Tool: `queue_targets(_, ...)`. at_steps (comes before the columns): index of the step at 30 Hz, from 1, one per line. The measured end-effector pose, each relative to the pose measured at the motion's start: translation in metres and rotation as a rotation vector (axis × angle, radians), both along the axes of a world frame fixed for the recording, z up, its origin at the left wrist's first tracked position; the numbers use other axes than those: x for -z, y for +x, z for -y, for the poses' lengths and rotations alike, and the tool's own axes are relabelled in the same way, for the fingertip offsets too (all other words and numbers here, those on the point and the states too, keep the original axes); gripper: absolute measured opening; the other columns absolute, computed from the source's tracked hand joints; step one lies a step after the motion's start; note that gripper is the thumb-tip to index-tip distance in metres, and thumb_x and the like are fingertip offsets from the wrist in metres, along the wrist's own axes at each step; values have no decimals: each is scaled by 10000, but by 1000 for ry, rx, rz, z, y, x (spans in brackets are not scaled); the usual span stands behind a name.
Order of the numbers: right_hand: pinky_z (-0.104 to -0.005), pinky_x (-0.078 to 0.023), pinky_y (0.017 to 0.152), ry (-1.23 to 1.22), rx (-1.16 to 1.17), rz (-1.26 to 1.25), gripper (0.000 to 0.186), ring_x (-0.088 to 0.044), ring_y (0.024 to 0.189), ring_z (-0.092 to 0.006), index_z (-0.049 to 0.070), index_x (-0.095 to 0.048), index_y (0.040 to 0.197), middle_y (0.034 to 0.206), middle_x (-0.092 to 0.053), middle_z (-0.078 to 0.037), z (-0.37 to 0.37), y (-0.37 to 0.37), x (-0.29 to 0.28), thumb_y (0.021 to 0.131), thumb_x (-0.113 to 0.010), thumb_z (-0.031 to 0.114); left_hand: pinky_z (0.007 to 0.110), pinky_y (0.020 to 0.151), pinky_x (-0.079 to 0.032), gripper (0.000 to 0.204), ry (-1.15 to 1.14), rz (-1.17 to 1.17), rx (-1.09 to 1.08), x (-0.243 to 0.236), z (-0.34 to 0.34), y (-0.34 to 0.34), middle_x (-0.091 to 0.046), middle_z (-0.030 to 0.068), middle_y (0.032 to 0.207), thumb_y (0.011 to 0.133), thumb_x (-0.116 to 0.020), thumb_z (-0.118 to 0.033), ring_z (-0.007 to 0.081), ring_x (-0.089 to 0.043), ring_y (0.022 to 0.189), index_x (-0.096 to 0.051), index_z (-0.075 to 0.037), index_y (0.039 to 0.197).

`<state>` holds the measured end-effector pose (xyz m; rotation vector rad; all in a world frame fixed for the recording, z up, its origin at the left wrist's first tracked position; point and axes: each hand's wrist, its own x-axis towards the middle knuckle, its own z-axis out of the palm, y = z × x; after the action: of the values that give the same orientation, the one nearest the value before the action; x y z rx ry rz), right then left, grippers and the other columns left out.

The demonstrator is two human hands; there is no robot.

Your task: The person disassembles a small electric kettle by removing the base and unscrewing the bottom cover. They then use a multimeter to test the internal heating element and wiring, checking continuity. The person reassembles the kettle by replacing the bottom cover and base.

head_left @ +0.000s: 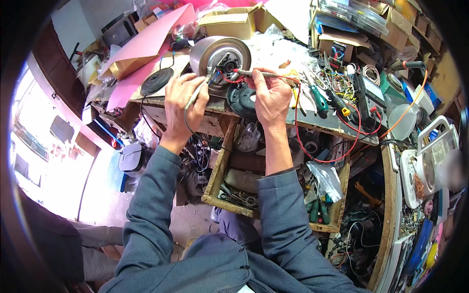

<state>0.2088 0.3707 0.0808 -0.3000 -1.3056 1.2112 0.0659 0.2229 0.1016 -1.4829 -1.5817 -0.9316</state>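
Observation:
A round silver motor wheel (202,53) with a dark bearing in its open face stands on the bench, short coloured wires at its centre. My left hand (185,105) grips a pale probe (195,94) with a dark lead, its tip at the wheel's centre. My right hand (268,100) is closed on another probe (259,73) with a red tip and red lead, held near the wires right of the bearing. A black round plate (242,105) leans below the wheel, partly behind my right hand. A black disc (157,81) lies to the left.
An open wooden drawer (210,198) of tools and parts juts below the bench. Tangled wires, screwdrivers (320,101), a meter (371,88), a soldering iron (414,65) and boxes (224,19) crowd the bench. A pink sheet (144,49) lies left. Another person's legs (97,239) show lower left.

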Motion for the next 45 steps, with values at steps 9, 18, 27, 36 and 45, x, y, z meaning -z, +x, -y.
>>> queue_targets(9,-274,-599,732,-15,-4,11,147,-762,780,-144,-35,-760,1042,841,-785,-94,3,0,-1,999,-702,93,561,1150,-394,197,-103,-59,61,19,14,-4,-760,98,1072,910,-715,-137,308,-678,1147,-744,-41,1080)
queue_targets(18,-380,-557,684,106,176,114,177,-735,703,-247,-5,-771,979,778,-751,-163,0,-7,3,974,-701,158,553,1135,-417,193,-144,-55,65,29,13,-17,-752,102,1133,970,-691,-145,313,-673,1149,-743,-31,1116)
queue_targets(27,-329,-553,675,45,66,35,120,-718,693,-201,-23,-739,984,768,-744,-131,7,-5,1,984,-676,80,541,1142,-418,231,-147,13,67,33,13,-16,-743,113,1158,995,-685,-171,318,-665,1163,-735,-22,1165)
queue_targets(36,-248,-520,556,-94,13,-250,226,-700,687,-146,3,-658,1059,903,-740,-101,5,26,-25,1093,-597,219,482,1169,-430,264,-190,46,184,17,56,21,-646,196,1394,982,-650,-91,392,-585,1343,-651,3,1229)
queue_targets(45,-238,-446,567,79,-179,494,193,-560,629,-64,40,-652,1015,741,-626,3,72,117,-30,1078,-618,218,430,679,-530,331,-443,-22,225,25,87,66,-627,96,808,929,-712,-213,299,-660,776,-601,-90,1216)
